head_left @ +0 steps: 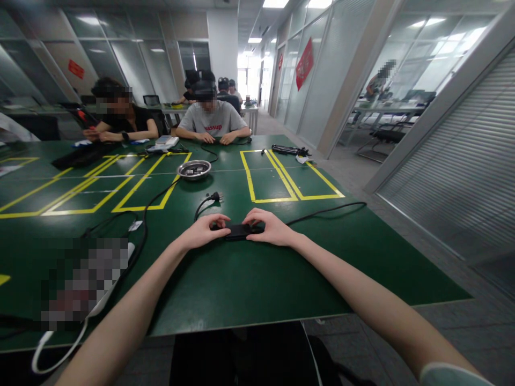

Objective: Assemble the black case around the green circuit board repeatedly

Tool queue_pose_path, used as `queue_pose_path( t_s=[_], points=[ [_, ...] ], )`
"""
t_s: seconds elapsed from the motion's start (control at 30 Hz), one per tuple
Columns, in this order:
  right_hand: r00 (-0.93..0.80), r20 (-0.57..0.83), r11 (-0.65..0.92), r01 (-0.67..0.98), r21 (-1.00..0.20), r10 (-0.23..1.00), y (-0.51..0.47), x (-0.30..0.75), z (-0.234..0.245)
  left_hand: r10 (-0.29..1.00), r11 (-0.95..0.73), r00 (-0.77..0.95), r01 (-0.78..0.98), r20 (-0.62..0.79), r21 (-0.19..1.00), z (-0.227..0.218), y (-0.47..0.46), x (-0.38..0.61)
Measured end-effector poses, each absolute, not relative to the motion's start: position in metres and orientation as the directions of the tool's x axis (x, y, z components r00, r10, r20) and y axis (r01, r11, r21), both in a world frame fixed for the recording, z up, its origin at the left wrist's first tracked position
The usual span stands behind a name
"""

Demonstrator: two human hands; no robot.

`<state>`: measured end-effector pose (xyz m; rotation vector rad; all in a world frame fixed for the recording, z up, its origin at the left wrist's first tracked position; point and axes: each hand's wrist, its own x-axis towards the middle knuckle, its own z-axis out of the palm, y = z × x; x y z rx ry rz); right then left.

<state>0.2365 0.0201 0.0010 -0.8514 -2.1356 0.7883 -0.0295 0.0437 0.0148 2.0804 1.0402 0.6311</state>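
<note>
A black power adapter [238,231] lies on the green table in front of me, with a hand at each end. My left hand [207,230] grips its left end between thumb and fingers. At the other end, my right hand [267,226] is closed on it in the same way. From the right side a black cable [325,211] runs off across the table. Beyond my left hand lies a black plug [217,197] with metal prongs, its cord curving back toward that hand. My fingers hide both ends of the adapter.
A metal bowl [193,170] with small metal parts stands farther back. Yellow tape outlines [253,185] mark the green table [382,257]. At left are a white power strip [108,289], partly blurred out, and a long black cable [145,225]. A folded black tripod [290,150] lies at the far edge. Co-workers sit opposite.
</note>
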Motion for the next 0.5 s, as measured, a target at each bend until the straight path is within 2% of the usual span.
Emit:
queue_pose_path(
  t_s=[0.17, 0.37, 0.5],
  points=[
    [-0.563, 0.348, 0.608, 0.376, -0.699, 0.749, 0.0193, 0.2372, -0.0004, 0.747, -0.571, 0.652, 0.526, 0.133, 0.630, 0.0161, 0.0423, -0.0293],
    [-0.552, 0.313, 0.607, 0.499, -0.619, 0.773, 0.0184, 0.2371, -0.0010, 0.738, -0.599, 0.665, 0.570, 0.111, 0.562, 0.0164, 0.0408, -0.0280],
    [-0.590, 0.367, 0.680, 0.489, -0.546, 0.719, 0.0173, 0.2379, 0.0007, 0.750, -0.584, 0.657, 0.604, 0.076, 0.543, 0.0195, 0.0370, -0.0260]
  ],
)
